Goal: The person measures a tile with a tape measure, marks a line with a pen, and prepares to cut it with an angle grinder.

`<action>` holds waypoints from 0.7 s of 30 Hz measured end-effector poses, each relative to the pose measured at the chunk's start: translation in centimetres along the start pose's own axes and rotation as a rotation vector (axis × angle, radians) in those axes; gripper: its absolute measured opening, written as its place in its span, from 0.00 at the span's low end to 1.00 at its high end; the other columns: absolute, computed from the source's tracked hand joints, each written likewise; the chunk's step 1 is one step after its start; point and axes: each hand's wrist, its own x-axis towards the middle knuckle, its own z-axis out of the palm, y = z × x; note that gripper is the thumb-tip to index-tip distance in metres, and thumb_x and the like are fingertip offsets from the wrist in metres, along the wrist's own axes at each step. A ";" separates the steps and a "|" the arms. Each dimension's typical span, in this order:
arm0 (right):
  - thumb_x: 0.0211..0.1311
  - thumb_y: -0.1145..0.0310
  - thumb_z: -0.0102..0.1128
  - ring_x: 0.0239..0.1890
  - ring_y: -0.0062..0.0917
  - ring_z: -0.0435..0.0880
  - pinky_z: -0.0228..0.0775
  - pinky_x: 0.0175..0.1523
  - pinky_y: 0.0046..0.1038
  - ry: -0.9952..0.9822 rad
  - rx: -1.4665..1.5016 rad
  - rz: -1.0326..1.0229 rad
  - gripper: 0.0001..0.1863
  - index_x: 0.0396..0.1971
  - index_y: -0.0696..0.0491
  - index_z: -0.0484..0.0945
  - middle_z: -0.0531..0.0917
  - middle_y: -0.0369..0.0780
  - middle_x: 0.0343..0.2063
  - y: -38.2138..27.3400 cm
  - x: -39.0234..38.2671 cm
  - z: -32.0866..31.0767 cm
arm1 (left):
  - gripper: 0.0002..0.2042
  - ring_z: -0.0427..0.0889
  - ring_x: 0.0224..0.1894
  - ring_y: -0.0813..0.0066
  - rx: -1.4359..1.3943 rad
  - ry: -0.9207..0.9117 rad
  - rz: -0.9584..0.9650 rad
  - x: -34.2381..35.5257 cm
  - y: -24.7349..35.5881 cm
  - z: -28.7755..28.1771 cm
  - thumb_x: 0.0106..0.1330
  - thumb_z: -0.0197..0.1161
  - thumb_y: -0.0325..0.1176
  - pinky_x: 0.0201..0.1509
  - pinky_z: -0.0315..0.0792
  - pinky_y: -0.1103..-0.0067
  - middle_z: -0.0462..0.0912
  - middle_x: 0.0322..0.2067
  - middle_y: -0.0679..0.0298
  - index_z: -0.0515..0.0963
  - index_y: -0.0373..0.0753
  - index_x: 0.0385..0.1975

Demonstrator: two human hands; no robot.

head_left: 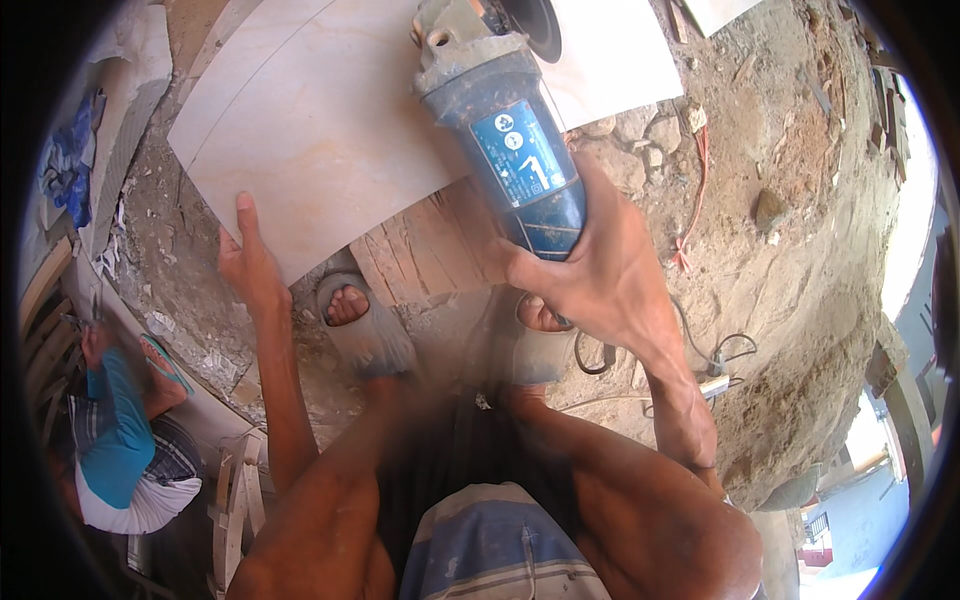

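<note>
My right hand (610, 275) is wrapped round the rear body of a blue angle grinder (535, 165). The grinder's dark disc (540, 28) is at the top of the view, over or beside the tile; contact cannot be made out. A large pale tile (320, 130), with a thin curved line across its left part, lies in front of me. My left hand (252, 262) grips its near left edge, thumb on top and fingers partly hidden beneath. Under the tile's near edge is a wooden block (415, 245). To the right of the grinder lies a white tile surface (620, 65).
My sandalled feet (348, 305) flank the wooden block. Loose stones (650, 140), a reddish cord (703, 190) and a cable with a white connector (714, 387) lie on the dirt at right. Another person (130, 450) sits low at left, beside wooden slats (240, 490).
</note>
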 end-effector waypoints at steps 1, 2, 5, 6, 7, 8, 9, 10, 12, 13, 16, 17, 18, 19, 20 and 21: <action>0.55 0.61 0.75 0.35 0.45 0.93 0.88 0.44 0.40 0.002 -0.007 -0.006 0.41 0.61 0.71 0.68 0.88 0.60 0.33 0.1 -0.1 -0.1 | 0.33 0.86 0.55 0.66 0.000 0.000 0.000 0.0 0.0 0.1 0.77 0.68 0.50 0.58 0.81 0.72 0.84 0.59 0.52 0.73 0.26 0.68; 0.55 0.61 0.75 0.35 0.46 0.93 0.88 0.44 0.40 0.004 -0.015 -0.012 0.41 0.61 0.71 0.68 0.88 0.60 0.34 0.2 -0.2 -0.1 | 0.33 0.86 0.55 0.66 -0.001 -0.001 0.000 0.0 0.0 0.1 0.77 0.68 0.51 0.58 0.81 0.72 0.84 0.59 0.52 0.73 0.26 0.68; 0.54 0.60 0.75 0.36 0.46 0.93 0.88 0.46 0.40 0.018 -0.001 -0.009 0.41 0.61 0.71 0.68 0.89 0.60 0.35 0.6 -0.5 0.0 | 0.32 0.86 0.55 0.67 -0.005 0.000 -0.003 -0.1 0.2 0.3 0.78 0.68 0.50 0.58 0.81 0.72 0.84 0.59 0.52 0.74 0.27 0.67; 0.54 0.60 0.75 0.37 0.46 0.93 0.88 0.46 0.40 0.011 0.014 0.003 0.41 0.61 0.71 0.68 0.89 0.60 0.35 0.7 -0.5 0.0 | 0.32 0.86 0.55 0.67 -0.011 -0.002 0.005 -0.1 0.1 0.3 0.78 0.68 0.50 0.58 0.81 0.72 0.84 0.58 0.52 0.74 0.27 0.67; 0.54 0.60 0.75 0.38 0.46 0.93 0.88 0.47 0.40 0.002 0.030 0.014 0.41 0.61 0.71 0.68 0.89 0.60 0.36 0.8 -0.6 0.1 | 0.32 0.86 0.54 0.67 -0.017 -0.003 0.013 -0.1 0.0 0.3 0.78 0.68 0.50 0.58 0.81 0.72 0.84 0.58 0.52 0.74 0.27 0.67; 0.54 0.60 0.75 0.38 0.46 0.93 0.88 0.47 0.40 -0.003 0.035 0.025 0.42 0.62 0.71 0.68 0.89 0.60 0.36 0.8 -0.7 0.0 | 0.31 0.86 0.54 0.67 -0.023 -0.004 0.021 0.0 -0.1 0.2 0.78 0.68 0.50 0.58 0.81 0.72 0.84 0.58 0.53 0.74 0.27 0.66; 0.54 0.60 0.75 0.39 0.46 0.93 0.87 0.48 0.40 -0.008 0.039 0.036 0.42 0.62 0.71 0.67 0.89 0.60 0.36 0.8 -0.8 0.0 | 0.31 0.86 0.54 0.67 -0.020 -0.007 0.023 0.0 -0.2 0.2 0.78 0.68 0.50 0.58 0.81 0.72 0.84 0.58 0.53 0.74 0.27 0.66; 0.54 0.61 0.75 0.39 0.46 0.93 0.87 0.49 0.40 -0.011 0.032 0.045 0.42 0.62 0.71 0.67 0.89 0.60 0.37 0.7 -0.8 -0.1 | 0.31 0.86 0.54 0.67 -0.017 -0.009 0.024 0.0 -0.1 0.1 0.78 0.68 0.50 0.58 0.81 0.72 0.84 0.58 0.53 0.74 0.27 0.66; 0.55 0.63 0.74 0.33 0.39 0.91 0.86 0.41 0.36 0.017 0.017 -0.005 0.40 0.62 0.72 0.68 0.88 0.56 0.35 0.9 -1.0 0.1 | 0.31 0.86 0.54 0.67 -0.008 -0.009 0.027 0.0 -0.1 0.0 0.78 0.68 0.50 0.58 0.81 0.72 0.84 0.58 0.53 0.75 0.27 0.65; 0.55 0.66 0.74 0.27 0.32 0.90 0.85 0.33 0.32 0.050 0.006 -0.064 0.38 0.62 0.72 0.68 0.88 0.52 0.32 1.4 -1.1 0.3 | 0.31 0.87 0.54 0.67 -0.005 -0.009 0.026 -0.1 0.0 0.1 0.78 0.68 0.50 0.58 0.81 0.72 0.84 0.58 0.52 0.74 0.27 0.65; 0.56 0.70 0.72 0.21 0.26 0.88 0.84 0.27 0.28 0.048 0.059 -0.056 0.35 0.60 0.71 0.70 0.88 0.48 0.29 1.9 -1.4 0.4 | 0.31 0.87 0.53 0.67 0.008 0.002 0.028 -0.1 0.1 0.3 0.78 0.68 0.50 0.58 0.81 0.72 0.84 0.58 0.52 0.74 0.26 0.65; 0.56 0.70 0.72 0.21 0.26 0.88 0.84 0.27 0.28 0.037 0.074 -0.038 0.34 0.60 0.70 0.70 0.88 0.47 0.29 1.9 -1.5 0.4 | 0.31 0.87 0.53 0.67 0.014 0.009 0.029 -0.1 0.1 0.2 0.77 0.68 0.50 0.57 0.81 0.72 0.84 0.58 0.52 0.74 0.26 0.65; 0.56 0.70 0.72 0.21 0.26 0.88 0.84 0.28 0.28 0.027 0.088 -0.020 0.33 0.59 0.70 0.70 0.88 0.47 0.28 1.8 -1.5 0.3 | 0.32 0.87 0.53 0.67 0.010 0.009 0.031 -0.1 0.1 0.2 0.77 0.68 0.51 0.57 0.81 0.72 0.84 0.58 0.52 0.74 0.26 0.65; 0.56 0.70 0.71 0.21 0.26 0.88 0.84 0.28 0.28 0.026 0.084 -0.016 0.32 0.58 0.69 0.70 0.88 0.47 0.27 1.7 -1.6 0.2 | 0.32 0.87 0.53 0.67 0.006 0.007 0.032 -0.1 0.0 0.2 0.77 0.68 0.51 0.58 0.81 0.72 0.84 0.58 0.52 0.74 0.26 0.65; 0.56 0.71 0.71 0.21 0.26 0.88 0.84 0.29 0.28 0.028 0.080 -0.015 0.32 0.58 0.69 0.71 0.88 0.46 0.27 1.7 -1.7 0.1 | 0.33 0.87 0.53 0.67 0.001 0.006 0.033 0.0 -0.1 0.3 0.77 0.69 0.51 0.58 0.81 0.72 0.84 0.58 0.52 0.74 0.26 0.66; 0.56 0.71 0.71 0.22 0.26 0.88 0.84 0.29 0.28 0.029 0.077 -0.013 0.32 0.58 0.68 0.71 0.88 0.46 0.26 1.8 -1.8 0.1 | 0.33 0.87 0.53 0.67 0.000 0.003 0.031 -0.1 -0.1 0.3 0.76 0.69 0.52 0.57 0.81 0.72 0.84 0.58 0.52 0.73 0.26 0.66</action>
